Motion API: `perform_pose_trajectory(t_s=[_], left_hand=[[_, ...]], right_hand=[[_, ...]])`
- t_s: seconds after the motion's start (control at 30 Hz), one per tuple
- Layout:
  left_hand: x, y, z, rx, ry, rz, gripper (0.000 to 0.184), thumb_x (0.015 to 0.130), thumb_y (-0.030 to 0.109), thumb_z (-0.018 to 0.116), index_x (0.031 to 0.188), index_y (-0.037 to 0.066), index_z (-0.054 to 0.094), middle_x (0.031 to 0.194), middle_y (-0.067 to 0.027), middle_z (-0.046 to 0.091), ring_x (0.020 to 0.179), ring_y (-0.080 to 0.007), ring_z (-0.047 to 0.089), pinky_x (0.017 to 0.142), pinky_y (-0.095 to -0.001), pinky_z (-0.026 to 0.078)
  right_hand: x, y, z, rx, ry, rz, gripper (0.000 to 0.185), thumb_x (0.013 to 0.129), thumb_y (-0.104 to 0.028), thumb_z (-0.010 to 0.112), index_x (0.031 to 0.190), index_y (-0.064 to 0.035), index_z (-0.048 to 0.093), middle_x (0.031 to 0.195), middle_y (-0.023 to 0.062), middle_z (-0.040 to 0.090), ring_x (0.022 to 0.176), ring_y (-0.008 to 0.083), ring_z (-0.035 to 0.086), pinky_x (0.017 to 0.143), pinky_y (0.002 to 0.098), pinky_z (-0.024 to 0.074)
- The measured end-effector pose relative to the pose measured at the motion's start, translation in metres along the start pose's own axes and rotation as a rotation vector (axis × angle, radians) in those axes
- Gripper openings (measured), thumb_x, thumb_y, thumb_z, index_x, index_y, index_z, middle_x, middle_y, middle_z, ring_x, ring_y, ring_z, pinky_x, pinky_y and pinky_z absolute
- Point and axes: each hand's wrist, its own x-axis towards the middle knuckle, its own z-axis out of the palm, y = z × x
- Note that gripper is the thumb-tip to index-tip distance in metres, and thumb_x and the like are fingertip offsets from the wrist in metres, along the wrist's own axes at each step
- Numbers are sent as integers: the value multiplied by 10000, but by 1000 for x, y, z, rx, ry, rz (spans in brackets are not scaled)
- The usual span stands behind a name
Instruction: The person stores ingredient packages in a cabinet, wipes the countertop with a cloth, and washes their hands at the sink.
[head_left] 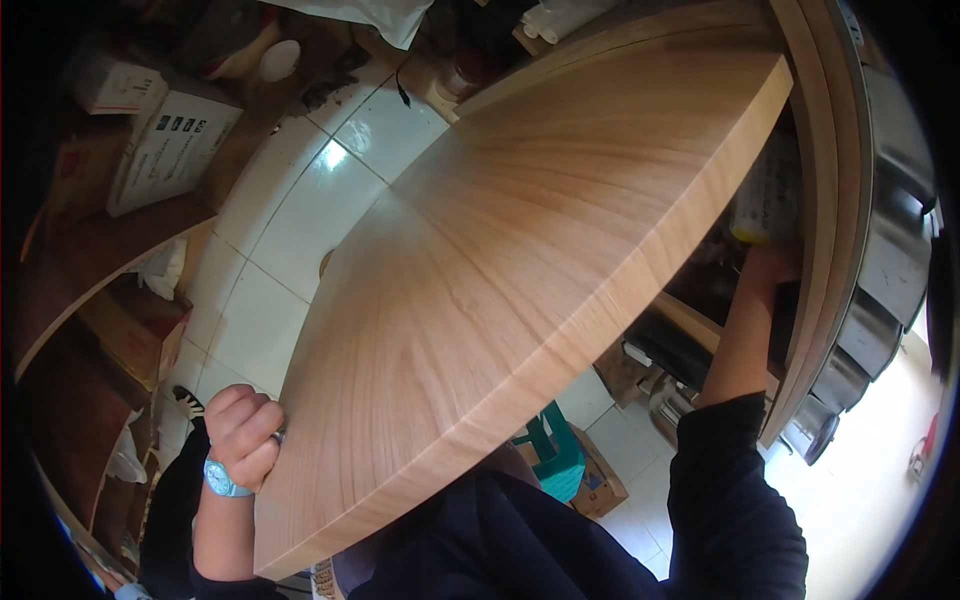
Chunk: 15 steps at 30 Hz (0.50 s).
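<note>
A large wood-grain cabinet door (480,260) stands swung open across the middle of the view. My left hand (243,432), with a pale blue watch (222,479) at its wrist, is closed at the door's left edge, fingers curled against it. A small shiny bit shows by these fingers; I cannot tell whether it is a handle. My right hand (773,264) reaches into the dark cabinet behind the door. It is beside a printed package with a yellow lower part (757,222). Its fingers are hidden in shadow, so any hold is out of sight.
The wooden cabinet frame (828,200) curves along the right, with dark metal units (893,260) beyond it. A green plastic stool (560,460) and a cardboard box (597,480) stand below the door. Shelves with a white carton (172,145) are at left, over the tiled floor (300,225).
</note>
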Motion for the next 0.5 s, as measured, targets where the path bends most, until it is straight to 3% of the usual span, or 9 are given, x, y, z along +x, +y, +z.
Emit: perform_pose_trajectory(t_s=[0.5], left_hand=[[4,5,-4,4,-49,-74,312,458,241,496,527,48,261,669,-126,489,484,-237,473,456,-327,376]], right_hand=[[9,-10,-41,-61,-85,96,571,895,-395,344,1363,-85,237,1406,99,247,1282,284,253,1061,379,167]])
